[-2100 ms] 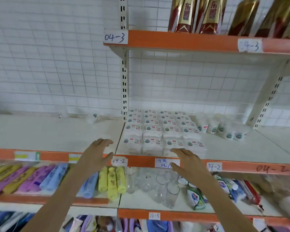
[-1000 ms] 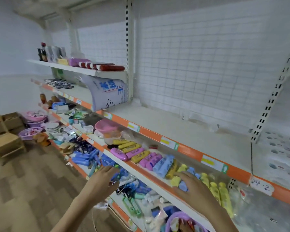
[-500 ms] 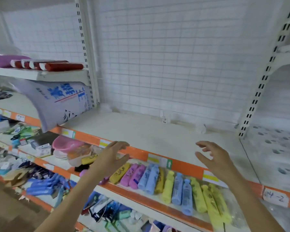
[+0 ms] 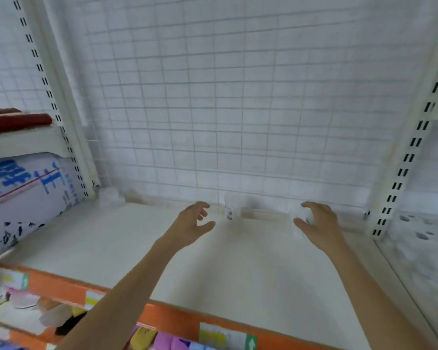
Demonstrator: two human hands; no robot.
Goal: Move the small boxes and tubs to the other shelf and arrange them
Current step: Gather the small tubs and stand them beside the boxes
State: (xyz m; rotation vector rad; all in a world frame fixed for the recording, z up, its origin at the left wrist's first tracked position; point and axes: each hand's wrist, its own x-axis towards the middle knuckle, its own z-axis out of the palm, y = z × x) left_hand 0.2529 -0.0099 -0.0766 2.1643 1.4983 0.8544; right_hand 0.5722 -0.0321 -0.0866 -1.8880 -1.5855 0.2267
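Note:
Two small white tubs stand at the back of a wide white shelf [image 4: 238, 263], against the wire grid wall. My left hand [image 4: 192, 224] reaches in with spread, slightly curved fingers, just left of one tub [image 4: 230, 210] and apart from it. My right hand [image 4: 316, 223] has its fingers and thumb arched around the second tub [image 4: 299, 224], which is blurred and partly hidden behind the hand. Whether the fingers touch that tub is unclear. A block of small white boxes [image 4: 425, 246] lies on the neighbouring shelf at the right edge, blurred.
A large white sack with blue print [image 4: 23, 195] leans in from the left under a higher shelf. Slotted uprights [image 4: 412, 145] bound the bay on both sides. The orange front rail [image 4: 162, 317] carries price labels, and coloured tubes [image 4: 162, 339] lie on the shelf below.
The view swung left from the stacked boxes, then back to this bay. Both hands have gone forward from the shelf's front edge to its back, closing in on the two tubs.

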